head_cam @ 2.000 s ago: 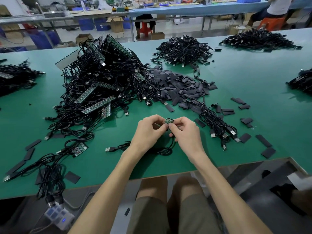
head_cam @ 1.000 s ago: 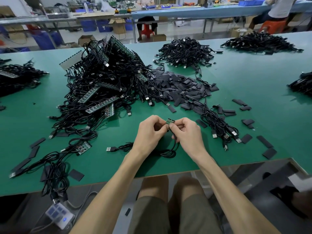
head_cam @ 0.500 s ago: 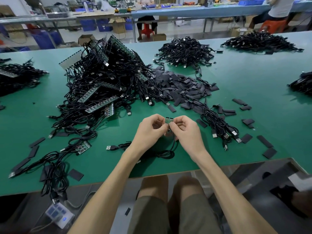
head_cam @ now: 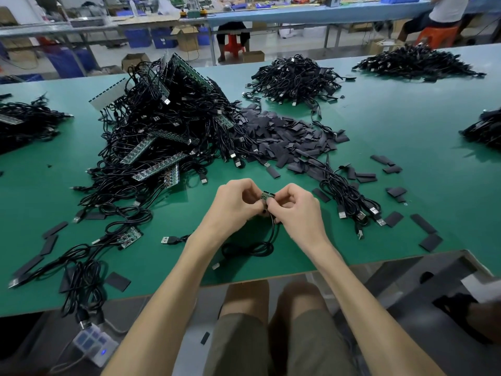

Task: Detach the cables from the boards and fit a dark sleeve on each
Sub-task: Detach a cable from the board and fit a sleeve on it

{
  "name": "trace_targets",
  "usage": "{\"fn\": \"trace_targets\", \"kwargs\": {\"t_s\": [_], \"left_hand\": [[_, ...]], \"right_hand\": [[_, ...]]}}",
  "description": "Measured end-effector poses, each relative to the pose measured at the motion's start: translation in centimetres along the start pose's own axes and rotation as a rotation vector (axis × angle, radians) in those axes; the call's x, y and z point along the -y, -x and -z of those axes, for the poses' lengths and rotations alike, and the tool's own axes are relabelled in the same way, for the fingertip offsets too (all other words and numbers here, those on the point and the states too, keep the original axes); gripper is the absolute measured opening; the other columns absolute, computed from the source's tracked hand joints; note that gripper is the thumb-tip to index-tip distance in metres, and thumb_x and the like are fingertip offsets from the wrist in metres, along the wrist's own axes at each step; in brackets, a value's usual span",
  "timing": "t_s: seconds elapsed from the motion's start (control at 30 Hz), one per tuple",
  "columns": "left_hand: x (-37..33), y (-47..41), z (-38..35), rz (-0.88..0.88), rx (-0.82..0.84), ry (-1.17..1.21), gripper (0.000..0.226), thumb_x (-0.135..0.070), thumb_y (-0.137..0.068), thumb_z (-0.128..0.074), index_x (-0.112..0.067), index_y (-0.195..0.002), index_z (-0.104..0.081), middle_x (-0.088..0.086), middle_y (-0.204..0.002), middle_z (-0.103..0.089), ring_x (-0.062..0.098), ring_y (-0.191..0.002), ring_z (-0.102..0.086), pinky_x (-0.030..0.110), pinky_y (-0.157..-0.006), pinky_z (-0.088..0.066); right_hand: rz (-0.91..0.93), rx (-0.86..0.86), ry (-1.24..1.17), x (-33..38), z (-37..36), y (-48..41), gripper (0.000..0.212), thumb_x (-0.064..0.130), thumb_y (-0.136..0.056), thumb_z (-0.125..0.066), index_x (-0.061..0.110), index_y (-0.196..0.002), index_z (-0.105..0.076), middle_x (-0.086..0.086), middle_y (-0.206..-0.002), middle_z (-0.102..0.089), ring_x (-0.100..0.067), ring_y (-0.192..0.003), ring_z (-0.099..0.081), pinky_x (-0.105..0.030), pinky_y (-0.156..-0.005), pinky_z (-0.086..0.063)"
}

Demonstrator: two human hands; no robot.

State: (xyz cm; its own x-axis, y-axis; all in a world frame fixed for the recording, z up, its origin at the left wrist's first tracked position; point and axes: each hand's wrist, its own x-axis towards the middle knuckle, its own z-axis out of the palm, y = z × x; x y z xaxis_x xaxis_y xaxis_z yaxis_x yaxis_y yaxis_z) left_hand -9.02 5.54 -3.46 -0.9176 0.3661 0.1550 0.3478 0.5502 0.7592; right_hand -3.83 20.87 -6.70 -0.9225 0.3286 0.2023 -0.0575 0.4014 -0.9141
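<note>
**A:** Both grips are closed. My left grip (head_cam: 235, 204) and right grip (head_cam: 298, 210) each pinch one end of the small board (head_cam: 267, 195), held just above the worktop (head_cam: 406, 126) near the middle of its near edge.

**B:** And the cable?

**A:** The cable (head_cam: 254, 248) drops from between my fingers and loops on the worktop under my wrists. Its USB plug (head_cam: 168, 240) lies toward the left edge. Fingers cover the joint, so I can't tell whether it's free of the board.

**B:** How will it handle?

**A:** Light, thin and stiff, and I'd guess brittle at the solder. I'd hold the board by its edges with my thumbs close in. The cable's limp, so I'd take it right at the board end, never by the slack.

**B:** Sleeves?

**A:** The pile of dark sleeves (head_cam: 287, 137) sits farther in, toward the far edge, beside the heap of boards (head_cam: 162, 137). They look flat and soft, and probably need squeezing open.
</note>
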Motion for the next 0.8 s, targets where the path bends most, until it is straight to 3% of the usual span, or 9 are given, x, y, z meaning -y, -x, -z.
{"fn": "trace_targets", "kwargs": {"t_s": [0.2, 0.37, 0.5, 0.67, 0.8], "left_hand": [[0.16, 0.46, -0.04, 0.002, -0.029, 0.054, 0.013, -0.008, -0.085, -0.077, -0.012, -0.078, -0.067, 0.003, -0.068, -0.073, 0.021, -0.061, -0.07, 0.026, -0.058, -0.057], [0.37, 0.79, -0.29, 0.008, -0.048, 0.077, 0.012, -0.008, -0.085, -0.078, -0.011, -0.079, -0.068, 0.005, -0.068, -0.074, 0.019, -0.058, -0.071, 0.023, -0.058, -0.056], [0.39, 0.87, -0.29, 0.001, -0.064, 0.063, 0.011, -0.01, -0.085, -0.078, -0.011, -0.079, -0.069, 0.003, -0.067, -0.074, 0.017, -0.06, -0.071, 0.025, -0.06, -0.056], [0.18, 0.94, -0.66, -0.004, -0.122, 0.033, 0.015, -0.007, -0.082, -0.077, -0.013, -0.075, -0.066, -0.001, -0.064, -0.071, 0.008, -0.058, -0.065, 0.017, -0.057, -0.049], [0.58, 0.51, 0.04, 0.004, -0.049, 0.125, 0.01, -0.007, -0.088, -0.076, -0.01, -0.083, -0.068, 0.005, -0.074, -0.074, 0.013, -0.067, -0.074, 0.026, -0.067, -0.06]], "right_hand": [[0.009, 0.012, 0.0, 0.13, 0.1, -0.01, 0.016, 0.022, -0.086, -0.077, 0.022, -0.075, -0.065, 0.012, -0.066, -0.072, -0.003, -0.064, -0.069, -0.012, -0.055, -0.047], [0.016, 0.021, 0.009, 0.24, 0.02, 0.08, 0.018, 0.02, -0.087, -0.076, 0.02, -0.074, -0.063, 0.011, -0.063, -0.071, 0.0, -0.058, -0.065, -0.009, -0.053, -0.041], [0.014, 0.03, -0.001, 0.32, 0.01, 0.05, 0.019, 0.019, -0.088, -0.075, 0.018, -0.074, -0.062, 0.012, -0.06, -0.07, -0.001, -0.054, -0.064, -0.01, -0.052, -0.042], [0.024, 0.051, 0.004, 0.42, -0.17, 0.31, 0.019, 0.019, -0.087, -0.073, 0.014, -0.074, -0.06, 0.007, -0.059, -0.07, -0.009, -0.053, -0.066, -0.02, -0.054, -0.051], [-0.03, 0.003, -0.134, 0.14, 0.16, 0.13, 0.015, 0.015, -0.091, -0.071, 0.01, -0.079, -0.063, 0.0, -0.064, -0.073, -0.014, -0.055, -0.068, -0.027, -0.059, -0.055]]}}
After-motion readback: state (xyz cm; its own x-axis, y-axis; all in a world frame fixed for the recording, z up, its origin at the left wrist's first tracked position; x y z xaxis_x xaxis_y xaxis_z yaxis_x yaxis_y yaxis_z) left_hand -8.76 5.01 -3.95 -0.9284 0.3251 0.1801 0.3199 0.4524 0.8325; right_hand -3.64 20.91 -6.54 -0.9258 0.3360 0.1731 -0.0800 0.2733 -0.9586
